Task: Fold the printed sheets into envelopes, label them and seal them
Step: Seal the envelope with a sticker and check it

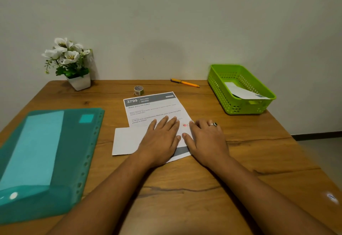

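Folding step: left hand [161, 139] and right hand [206, 138] lie flat, fingers straight, pressing the sheet [154, 108] beneath them; its crease seems hidden under the palms. Next: sharpen that crease, then fetch the tape [138, 90] beyond the fingertips

The sheet [155, 109] lay mid-table [185, 188], with the left hand [161, 138] and right hand [205, 138] side by side on its near, folded part. A folder [46, 160] lay at the near left, and a plant [74, 64] stood at the far left. Just behind the sheet sat a tape roll [138, 90], farther right a pen [185, 82], and at the far right a basket [218, 90] with paper [244, 93] in it.
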`<state>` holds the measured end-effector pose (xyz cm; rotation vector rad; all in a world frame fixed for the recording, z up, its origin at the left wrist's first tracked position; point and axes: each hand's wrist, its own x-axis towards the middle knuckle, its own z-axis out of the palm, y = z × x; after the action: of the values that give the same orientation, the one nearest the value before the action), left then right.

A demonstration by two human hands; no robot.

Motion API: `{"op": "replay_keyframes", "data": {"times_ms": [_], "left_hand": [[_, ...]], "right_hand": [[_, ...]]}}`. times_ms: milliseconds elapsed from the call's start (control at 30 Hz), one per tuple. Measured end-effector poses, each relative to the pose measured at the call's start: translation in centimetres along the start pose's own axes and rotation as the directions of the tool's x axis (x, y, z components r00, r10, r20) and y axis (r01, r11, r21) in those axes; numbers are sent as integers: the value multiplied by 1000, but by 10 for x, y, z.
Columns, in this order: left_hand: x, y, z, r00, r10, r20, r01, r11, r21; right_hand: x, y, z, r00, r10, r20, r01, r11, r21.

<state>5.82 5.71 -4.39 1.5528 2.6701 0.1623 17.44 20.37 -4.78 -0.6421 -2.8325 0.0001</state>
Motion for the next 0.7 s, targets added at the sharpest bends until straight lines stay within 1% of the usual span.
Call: {"op": "replay_keyframes", "data": {"times_ms": [67,133,167,200,267,300,333,400,467,533,600,700], "left_hand": [[0,0,-2,1000,-4,8,4,1000,-2],[0,1,-5,1000,-12,20,13,999,-49],[0,0,-8,1000,-14,26,17,994,-111],[0,-1,-14,999,-19,29,24,978,-208],[-2,-9,-29,999,-47,16,49,914,-403],[-4,-16,-36,998,-67,-5,58,902,-428],[-7,-26,-43,996,-89,-24,73,915,-396],[-17,-43,-53,989,-143,-24,132,956,-262],[-32,-54,-56,983,-180,33,183,973,-141],[-46,-56,-52,970,-204,128,211,977,-38],[-54,-57,-43,949,-252,188,253,967,22],[-59,-57,-31,942,-285,178,281,958,52]], "right_hand": [[-6,1,-1,1000,-3,-15,4,999,41],[-12,7,-4,999,-8,-33,13,989,147],[-15,10,-5,999,-11,-30,17,982,189],[-17,13,-7,1000,-16,-22,20,975,222],[-18,17,-10,1000,-17,3,16,962,274],[-17,17,-12,1000,-12,19,6,958,287],[-15,17,-14,999,-5,38,-6,959,283],[-12,12,-18,997,0,71,-16,976,218],[-8,1,-21,996,-9,85,-4,989,147],[-5,-10,-22,994,-40,102,30,995,98],[-1,-16,-21,990,-70,126,65,997,41],[4,-17,-21,984,-86,155,87,996,0]]}}
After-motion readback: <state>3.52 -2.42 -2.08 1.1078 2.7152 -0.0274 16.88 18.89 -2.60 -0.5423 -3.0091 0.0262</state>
